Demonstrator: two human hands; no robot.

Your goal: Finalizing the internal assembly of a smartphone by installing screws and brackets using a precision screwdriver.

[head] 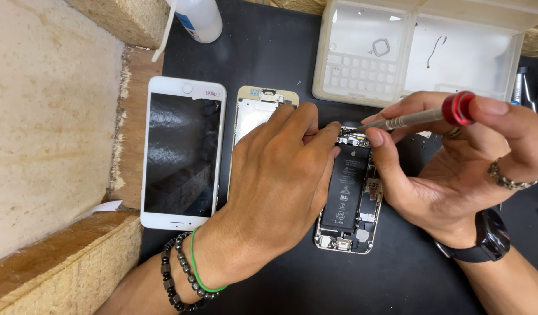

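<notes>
The left hand (274, 175) lies nearest, its wrist ringed by a dark bead bracelet (177, 274) and a thin green band (200, 271). It rests palm down across the opened phone body (350, 198), fingers loosely curled and closed around nothing; the fingertips (330, 131) press at the upper edge of the phone, beside the spot where the tool's tip meets it. The right hand (449, 169) holds a slim metal screwdriver (409, 119) with a red cap (459, 108), pinched between thumb and fingers with the forefinger laid over the cap, its tip set down at the top of the phone's inner frame. A black watch (484, 239) sits on that wrist, and a chain bracelet (505, 175) shows near the hand. The phone body lies on the black mat (269, 52), between the two hands, its black battery (347, 186) exposed. Its detached screen panel (257, 108) lies face down just left of it, partly under the left hand. Further left a second, white phone (181, 151) lies face up, dark glass reflecting. Behind, an open white plastic parts box (420, 46) holds a small square ring (381, 46) and a thin dark wire-like piece. The lower part of a white bottle with a blue label (199, 17) shows at the top edge. Rough wooden blocks (65, 262) border the mat on the left.
</notes>
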